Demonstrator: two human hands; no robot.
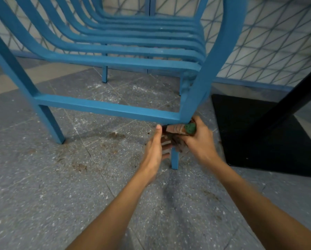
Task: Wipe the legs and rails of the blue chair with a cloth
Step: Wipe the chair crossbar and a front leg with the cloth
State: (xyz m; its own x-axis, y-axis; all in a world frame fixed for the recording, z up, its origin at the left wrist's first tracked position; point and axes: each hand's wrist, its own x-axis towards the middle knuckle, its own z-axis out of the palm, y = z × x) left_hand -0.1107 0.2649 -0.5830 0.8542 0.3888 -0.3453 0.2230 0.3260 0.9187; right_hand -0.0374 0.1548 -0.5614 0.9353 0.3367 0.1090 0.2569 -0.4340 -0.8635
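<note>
Speckled grey floor (42, 177) under me carries brown smears of dirt, thickest near the chair's feet. Closest in, my left hand (155, 150) is loose, fingers relaxed and reaching toward the cloth; whether it touches is too blurred to tell. My right hand (199, 139) is clenched round the cloth (180, 132), a brownish patterned rag with a green patch, bunched against the front leg (175, 159) of the blue chair (133, 62), just where the lower rail (106, 107) joins it.

I reckon a loose end of the rag could trail onto that dirty floor and carry grime back onto the paint. Gripped from one side only, it could also slide off the narrow leg, and a hard push might skid the chair, since neither of my hands steadies it.

Straight before me the chair stands on the floor, matte blue, with square legs and rail. Farther back its curved slats show pale dusty flecks, and behind them is a wall (259, 42) of diagonal-lined tiles
</note>
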